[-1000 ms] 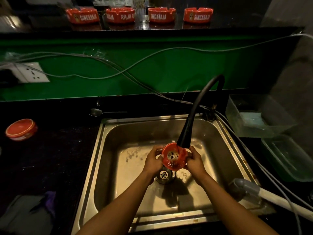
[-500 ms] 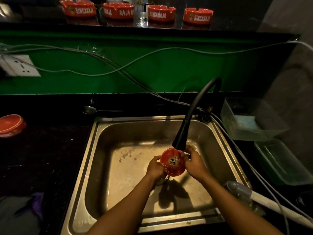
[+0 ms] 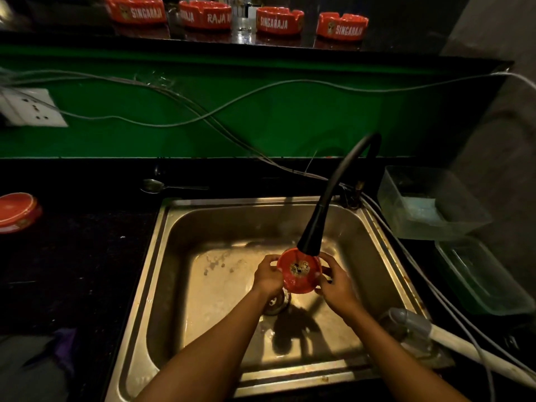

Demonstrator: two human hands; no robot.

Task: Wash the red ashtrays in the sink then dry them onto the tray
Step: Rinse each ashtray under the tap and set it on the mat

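Shifted a little since the earlier frame — red ashtray (image 3: 299, 270) turned flatter toward the camera, held just under the black spout (image 3: 314, 227) and above the drain (image 3: 277, 303). Clamped at both sides: left hand (image 3: 268, 275) with fingers (image 3: 272, 261) curled over the left rim, right hand (image 3: 336, 285) with fingertips (image 3: 324, 281) pinching the right rim. Dark residue visible in the middle of the dish; water flow too faint to confirm.

Likely a slippery grip — wet glazed rim, only fingertips on it, so a drop into the steel sink (image 3: 179, 256) and a chip quite possible. Risk of knocking the rim against the spout, so close overhead. Splash over the sink edge toward the loose cables (image 3: 406, 245) along the right side, and further back the wall socket (image 3: 32, 108), worth minding.

Further out: one ashtray upside down on the dark counter (image 3: 17, 211) at left, four more (image 3: 272, 21) lined up on the upper ledge, apparently not yet washed. Clear tubs (image 3: 429, 204) at right; no obvious tray recognisable.
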